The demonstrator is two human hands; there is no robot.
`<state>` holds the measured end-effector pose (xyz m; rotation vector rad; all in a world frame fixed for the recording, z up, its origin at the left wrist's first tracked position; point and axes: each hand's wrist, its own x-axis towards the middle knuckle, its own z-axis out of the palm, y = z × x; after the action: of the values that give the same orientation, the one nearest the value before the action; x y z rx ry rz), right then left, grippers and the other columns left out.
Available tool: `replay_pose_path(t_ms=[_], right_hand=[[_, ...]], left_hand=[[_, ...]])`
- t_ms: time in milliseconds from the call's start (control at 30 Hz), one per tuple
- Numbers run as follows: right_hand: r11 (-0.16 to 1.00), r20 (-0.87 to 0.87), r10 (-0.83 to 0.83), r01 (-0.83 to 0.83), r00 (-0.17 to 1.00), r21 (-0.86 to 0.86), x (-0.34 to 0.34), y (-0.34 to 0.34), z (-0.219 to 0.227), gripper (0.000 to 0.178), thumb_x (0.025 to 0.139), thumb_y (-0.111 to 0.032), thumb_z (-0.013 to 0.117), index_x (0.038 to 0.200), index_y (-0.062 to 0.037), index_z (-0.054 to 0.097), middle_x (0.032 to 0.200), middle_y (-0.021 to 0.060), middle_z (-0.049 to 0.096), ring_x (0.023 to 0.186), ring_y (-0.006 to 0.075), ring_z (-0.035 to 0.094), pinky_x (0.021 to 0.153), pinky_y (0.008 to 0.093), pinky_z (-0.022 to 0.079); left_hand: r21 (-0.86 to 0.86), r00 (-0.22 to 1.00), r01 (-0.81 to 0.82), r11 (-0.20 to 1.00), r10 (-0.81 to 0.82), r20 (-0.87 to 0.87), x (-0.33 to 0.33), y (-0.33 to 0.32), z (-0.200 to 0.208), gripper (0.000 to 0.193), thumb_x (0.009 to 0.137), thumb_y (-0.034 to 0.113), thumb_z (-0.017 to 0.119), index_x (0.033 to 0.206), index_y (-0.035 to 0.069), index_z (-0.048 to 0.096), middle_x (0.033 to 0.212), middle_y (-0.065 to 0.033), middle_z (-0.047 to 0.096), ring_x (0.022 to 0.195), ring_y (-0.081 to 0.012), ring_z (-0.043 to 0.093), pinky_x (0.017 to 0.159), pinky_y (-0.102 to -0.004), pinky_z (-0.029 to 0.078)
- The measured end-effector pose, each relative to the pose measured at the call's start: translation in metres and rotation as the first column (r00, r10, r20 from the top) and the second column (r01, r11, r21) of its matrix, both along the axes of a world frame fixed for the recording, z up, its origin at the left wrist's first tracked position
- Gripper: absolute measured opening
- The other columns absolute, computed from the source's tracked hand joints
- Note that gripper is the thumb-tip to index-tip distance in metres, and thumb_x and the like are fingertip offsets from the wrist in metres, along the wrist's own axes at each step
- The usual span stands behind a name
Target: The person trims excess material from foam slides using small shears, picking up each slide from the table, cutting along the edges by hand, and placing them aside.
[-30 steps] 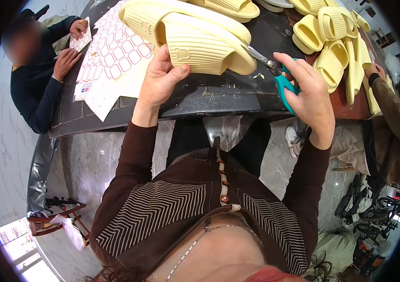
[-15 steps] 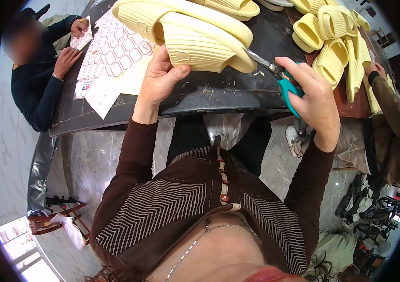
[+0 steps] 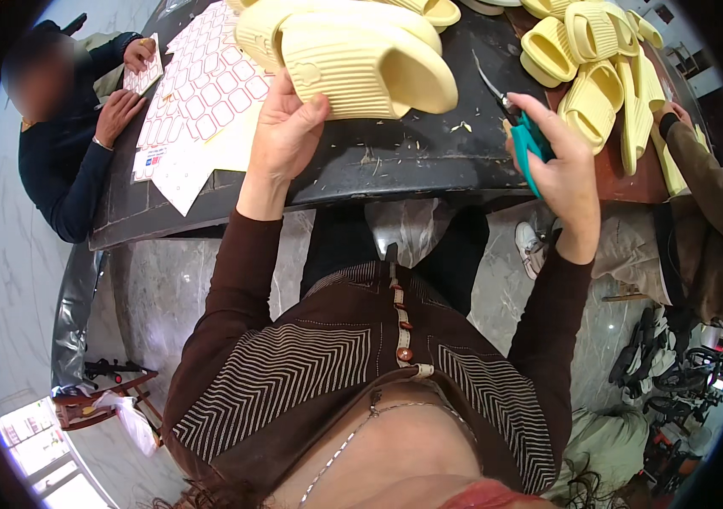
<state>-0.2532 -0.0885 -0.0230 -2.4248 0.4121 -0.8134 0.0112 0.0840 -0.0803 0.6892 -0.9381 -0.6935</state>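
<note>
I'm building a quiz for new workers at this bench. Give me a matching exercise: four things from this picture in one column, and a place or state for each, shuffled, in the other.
Things:
1. pale yellow slide sandal
2. teal-handled scissors
3. sheets of red-outlined stickers
4. pile of yellow sandals

Places or states:
A. stacked at the far right of the table
B. gripped in the right hand
C. steadied at its near end by the left hand
D. spread flat on the left side of the black table

Pairs: 1-C, 2-B, 3-D, 4-A
</note>
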Motion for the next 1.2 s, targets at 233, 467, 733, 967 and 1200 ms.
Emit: replay_pose_path(t_ms=[233,467,733,967,1200], right_hand=[[0.981,0.057,-0.053,0.041,0.997,0.192,-0.002,0.002,-0.017,0.05,0.081,0.009,0.061,0.128,-0.0075,0.056,0.095,0.0011,0.059,0.069,0.0071,0.055,0.061,0.0217,0.046],[0.983,0.086,-0.093,0.078,0.992,0.165,0.009,0.001,-0.025,0.049,0.08,0.007,0.063,0.127,-0.0069,0.057,0.087,0.002,0.058,0.065,0.0074,0.054,0.057,0.0231,0.046],[0.977,0.095,-0.141,0.123,0.985,0.173,0.023,0.004,-0.034,0.046,0.076,0.001,0.07,0.12,-0.0047,0.059,0.094,0.0141,0.065,0.078,0.0189,0.063,0.07,0.0298,0.05],[0.91,0.101,-0.197,0.144,0.975,0.389,0.015,0.001,-0.046,0.044,0.078,0.003,0.069,0.121,-0.0011,0.06,0.08,0.0055,0.062,0.067,0.0082,0.056,0.061,0.0246,0.047],[0.901,0.173,-0.276,0.192,0.945,0.389,0.004,-0.002,-0.056,0.042,0.08,0.006,0.066,0.121,0.0007,0.059,0.076,0.0004,0.058,0.064,0.0057,0.053,0.059,0.0211,0.045]], left_hand=[[0.094,0.965,0.04,0.995,-0.014,-0.261,0.002,-0.004,0.015,0.054,0.094,0.01,0.058,0.142,0.008,0.034,0.133,-0.0125,0.053,0.119,-0.0281,0.056,0.097,-0.0482,0.05],[0.112,0.967,0.071,0.991,-0.041,-0.253,-0.006,-0.013,0.029,0.046,0.095,0.013,0.056,0.137,0.006,0.038,0.13,-0.0119,0.056,0.115,-0.0262,0.058,0.092,-0.0473,0.053],[0.155,0.976,0.1,0.983,-0.067,-0.208,-0.01,-0.02,0.028,0.044,0.094,0.013,0.06,0.132,0.002,0.041,0.121,-0.0119,0.061,0.107,-0.0239,0.063,0.087,-0.0423,0.055],[0.234,0.999,0.028,0.972,-0.018,-0.045,-0.017,-0.023,0.025,0.043,0.093,0.007,0.058,0.131,-0.001,0.041,0.117,-0.0147,0.062,0.105,-0.0233,0.063,0.088,-0.0391,0.054],[0.378,0.974,-0.096,0.921,0.008,0.227,-0.025,-0.022,0.027,0.04,0.09,0.003,0.059,0.127,-0.005,0.045,0.106,-0.0112,0.066,0.09,-0.0134,0.064,0.082,-0.0271,0.053]])
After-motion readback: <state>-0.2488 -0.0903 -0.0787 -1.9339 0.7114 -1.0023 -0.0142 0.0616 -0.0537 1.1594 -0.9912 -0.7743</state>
